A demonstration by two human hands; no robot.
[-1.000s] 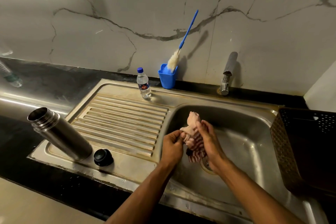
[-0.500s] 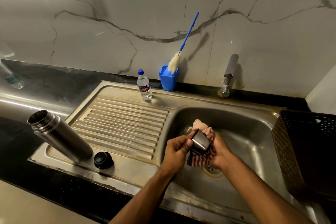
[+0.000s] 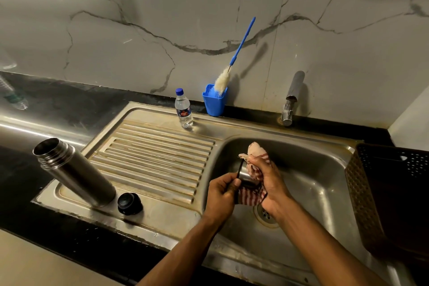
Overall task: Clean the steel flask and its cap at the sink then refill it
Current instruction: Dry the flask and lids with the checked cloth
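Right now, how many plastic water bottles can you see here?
2. One plastic bottle stands behind the drainboard, beside the blue cup; another bottle lies at the far-left counter edge, partly cut off.

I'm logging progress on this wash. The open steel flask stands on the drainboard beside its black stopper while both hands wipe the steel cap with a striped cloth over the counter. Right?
Nearly. The head view shows the left hand and right hand wiping the steel cap with the striped cloth over the sink basin, not the counter. The flask and black stopper stand as you describe.

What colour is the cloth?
Red and white stripes on the cloth, seen from the head camera.
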